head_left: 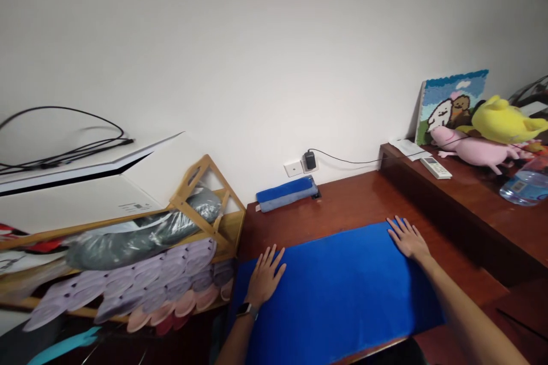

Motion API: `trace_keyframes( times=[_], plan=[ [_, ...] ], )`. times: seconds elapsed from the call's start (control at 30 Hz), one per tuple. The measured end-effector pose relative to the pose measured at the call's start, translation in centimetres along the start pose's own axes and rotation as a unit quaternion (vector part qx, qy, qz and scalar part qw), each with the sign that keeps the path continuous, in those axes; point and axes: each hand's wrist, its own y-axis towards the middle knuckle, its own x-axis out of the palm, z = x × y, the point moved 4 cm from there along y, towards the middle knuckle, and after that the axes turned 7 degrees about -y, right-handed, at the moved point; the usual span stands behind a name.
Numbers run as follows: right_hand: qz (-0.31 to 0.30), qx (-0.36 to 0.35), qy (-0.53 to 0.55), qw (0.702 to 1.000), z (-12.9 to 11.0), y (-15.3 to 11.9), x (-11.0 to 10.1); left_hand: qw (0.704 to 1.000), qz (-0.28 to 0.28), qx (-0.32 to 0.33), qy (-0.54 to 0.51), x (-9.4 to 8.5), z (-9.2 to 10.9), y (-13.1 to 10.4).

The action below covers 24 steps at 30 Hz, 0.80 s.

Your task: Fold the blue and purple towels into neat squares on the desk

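Note:
A blue cloth [338, 291] lies spread flat over a reddish-brown wooden desk [351, 199]. My left hand [265, 278] rests palm down near the cloth's far left part, fingers spread, with a watch on the wrist. At the far right corner of the cloth, my right hand [409, 239] is also flat, its fingers apart and the fingertips at the edge. Neither hand grips anything. Behind the cloth, near the wall, sits a folded blue and grey-blue cloth [286, 194].
A black charger [309, 159] is plugged in at the wall, its cable running right. The raised right ledge holds a remote control [435, 167], a pink plush toy [475, 151], a yellow plush toy [505, 121] and a plastic bottle [524, 187]. Left stands a wooden rack [205, 211].

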Motion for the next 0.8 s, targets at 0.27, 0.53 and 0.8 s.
trace_keyframes(
  times=[0.27, 0.53, 0.8],
  plan=[
    [0.099, -0.082, 0.034, 0.991, -11.8, -3.2, -4.0, 0.997, 0.053, -0.053, 0.009, -0.6, -4.6, -3.9],
    [0.037, -0.289, 0.074, 0.954, -24.2, -6.6, -2.6, 0.996, 0.041, -0.074, 0.026, -0.4, -5.8, -4.8],
    [0.004, -0.055, 0.008, 0.998, -3.3, -1.5, -0.9, 0.995, 0.051, -0.07, 0.038, -0.7, -5.4, -4.9]
  ],
)
